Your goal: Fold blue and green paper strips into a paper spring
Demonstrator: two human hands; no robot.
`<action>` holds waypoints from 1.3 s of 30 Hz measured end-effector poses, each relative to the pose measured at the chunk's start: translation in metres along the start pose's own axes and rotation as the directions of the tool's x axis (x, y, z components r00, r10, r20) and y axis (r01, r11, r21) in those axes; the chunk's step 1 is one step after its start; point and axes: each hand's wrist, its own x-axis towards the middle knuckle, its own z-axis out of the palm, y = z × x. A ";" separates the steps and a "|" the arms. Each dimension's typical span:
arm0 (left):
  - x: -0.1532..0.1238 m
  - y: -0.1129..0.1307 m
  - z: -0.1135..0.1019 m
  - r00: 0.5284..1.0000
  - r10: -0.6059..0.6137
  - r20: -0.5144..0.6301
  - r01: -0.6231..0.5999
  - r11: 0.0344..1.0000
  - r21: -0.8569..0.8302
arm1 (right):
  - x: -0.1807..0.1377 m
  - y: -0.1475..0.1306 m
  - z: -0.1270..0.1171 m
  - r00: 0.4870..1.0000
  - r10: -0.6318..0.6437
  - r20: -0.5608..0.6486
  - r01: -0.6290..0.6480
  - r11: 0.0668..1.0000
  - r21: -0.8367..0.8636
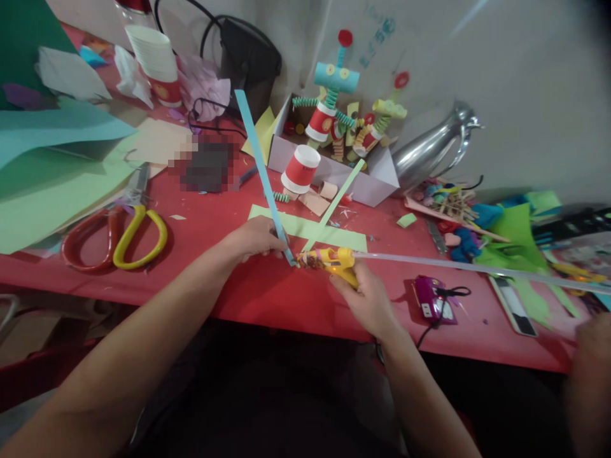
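My left fingers (268,243) pinch the blue strip (260,160); my right fingers (363,278) clamp the glue gun (329,257) beside the strip's near end.

A very dark, near-black garment (286,394) covers the torso, its front reading as plain, with finer detail lost in shadow. The left forearm (167,312) and right forearm (415,375) are bare along their visible length, each narrowing toward the wrist.

I have a red-covered table (272,299) against a grey wall (525,95); blue-green scrawl (379,39) on the wall, pale light streak (468,16) farther right. Upper left corner: dark green surface (23,48), unclear to me.
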 end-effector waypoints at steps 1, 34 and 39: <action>-0.001 0.001 0.000 1.000 -0.002 0.000 0.002 1.000 -0.005 | 0.000 0.000 0.000 1.000 -0.004 0.007 0.004 1.000 -0.001; -0.001 -0.003 -0.009 0.998 0.054 0.035 -0.049 0.992 -0.115 | 0.068 0.082 -0.074 0.966 0.256 0.044 -0.259 0.930 0.260; 0.002 -0.008 -0.014 0.994 0.069 -0.087 -0.083 0.982 -0.170 | 0.081 0.084 -0.069 0.928 0.125 -0.350 -0.218 0.946 -0.240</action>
